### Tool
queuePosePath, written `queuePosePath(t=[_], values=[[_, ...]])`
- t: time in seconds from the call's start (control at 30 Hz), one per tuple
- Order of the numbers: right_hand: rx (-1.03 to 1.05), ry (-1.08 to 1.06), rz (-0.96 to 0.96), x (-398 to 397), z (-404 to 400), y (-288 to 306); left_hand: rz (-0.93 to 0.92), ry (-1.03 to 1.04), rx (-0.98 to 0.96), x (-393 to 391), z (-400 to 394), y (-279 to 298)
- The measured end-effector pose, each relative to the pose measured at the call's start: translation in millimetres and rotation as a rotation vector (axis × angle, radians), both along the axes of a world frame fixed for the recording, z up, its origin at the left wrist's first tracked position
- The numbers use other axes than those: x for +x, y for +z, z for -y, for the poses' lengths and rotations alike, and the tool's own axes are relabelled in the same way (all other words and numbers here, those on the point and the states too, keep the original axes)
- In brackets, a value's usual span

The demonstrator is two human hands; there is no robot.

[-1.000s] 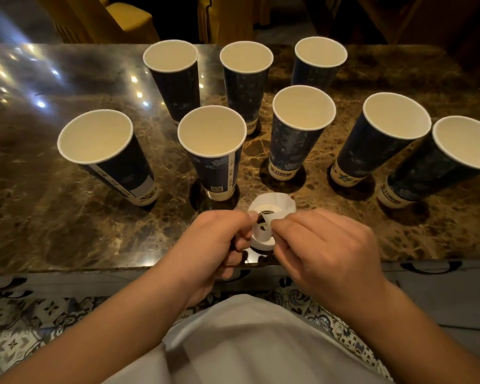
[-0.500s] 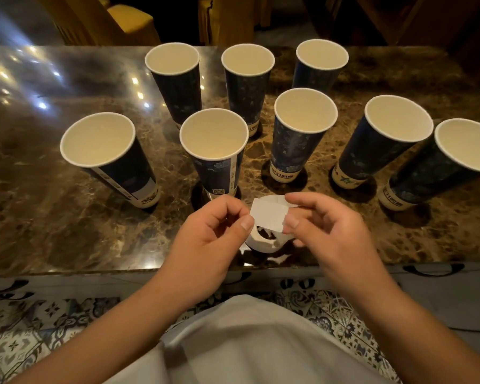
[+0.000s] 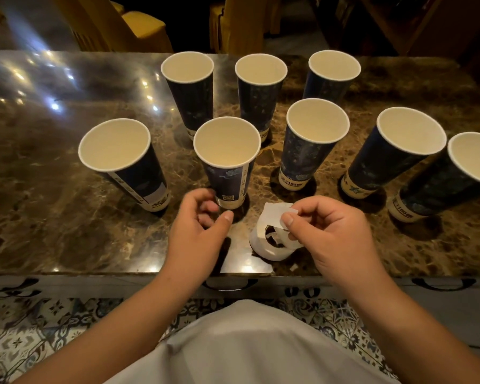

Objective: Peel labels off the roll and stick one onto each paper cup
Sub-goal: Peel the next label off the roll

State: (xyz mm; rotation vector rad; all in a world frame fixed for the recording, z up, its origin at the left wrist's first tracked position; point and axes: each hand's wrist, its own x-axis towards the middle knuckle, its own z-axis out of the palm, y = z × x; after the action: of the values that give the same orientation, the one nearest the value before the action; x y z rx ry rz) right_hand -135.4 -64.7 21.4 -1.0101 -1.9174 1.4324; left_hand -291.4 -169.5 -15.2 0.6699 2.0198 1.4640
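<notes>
Landmark: label roll (image 3: pixel 272 239), white, lying on the counter (image 3: pixel 53 217) near its front edge; every place below is taken from it
Right hand (image 3: pixel 333 231): just right of the roll; thumb and forefinger pinched together on a white label (image 3: pixel 287 213) lifted at the roll's top; probably held by one corner so the sticky face stays free
Left hand (image 3: pixel 197 225): just left of the roll, fingers curled loosely apart, holding nothing; it sits by the base of the nearest cup (image 3: pixel 227 162), likely ready to steady it
Cups: eight dark blue paper cups, upright, mouths open; five in a row just behind the roll, three further back; likely spread so each side can be reached
Writing: nearest cup shows a small square code near its base, unreadable; cup behind and right of the roll (image 3: pixel 311 145) has pale characters on its bottom band, too blurred to read
Stuck labels: cannot tell; far-left cup (image 3: pixel 128 162) shows a pale patch low on its side
</notes>
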Motion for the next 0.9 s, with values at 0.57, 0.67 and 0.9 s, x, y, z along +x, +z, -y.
queuePosePath(t=[0.57,0.67,0.9], values=[[-0.024,0.029,-0.028,-10.0,-7.0,9.9,0.054,-0.178,0.062,-27.4,-28.0,-5.6],[-0.109,0.041,-0.087,-16.0,-6.0,15.2,0.155,-0.227,0.043,-21.3,-17.1,-4.2],[-0.130,0.110,-0.034,-27.7,3.8,10.9,0.640,-0.268,0.176,-1.6,-5.9,-2.4]])
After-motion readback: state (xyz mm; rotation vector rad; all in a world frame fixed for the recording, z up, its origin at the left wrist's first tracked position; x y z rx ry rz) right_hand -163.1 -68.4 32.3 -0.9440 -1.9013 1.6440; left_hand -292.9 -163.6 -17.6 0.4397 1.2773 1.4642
